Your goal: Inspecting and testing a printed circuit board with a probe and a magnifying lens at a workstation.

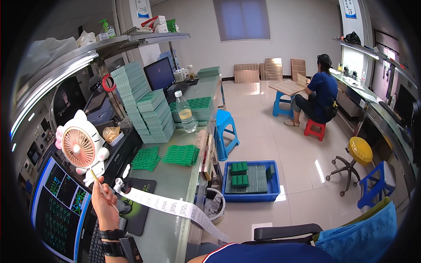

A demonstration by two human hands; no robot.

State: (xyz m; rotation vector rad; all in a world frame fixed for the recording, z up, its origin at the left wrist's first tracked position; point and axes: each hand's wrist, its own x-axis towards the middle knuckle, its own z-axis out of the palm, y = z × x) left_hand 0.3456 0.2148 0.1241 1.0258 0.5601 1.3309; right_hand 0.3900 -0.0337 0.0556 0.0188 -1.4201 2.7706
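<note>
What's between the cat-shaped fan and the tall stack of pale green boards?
Head view: a crumpled tan bundle and part of a black machine lie between the fan and stack.

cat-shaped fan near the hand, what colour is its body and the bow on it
The cat-shaped fan is white; its bow is pink. Best seen in the head view.

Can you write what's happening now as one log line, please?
Right hand: holding pen-like stick | Left hand: out of view | Nearby: cat-shaped fan, lit monitor, paper strip
</note>
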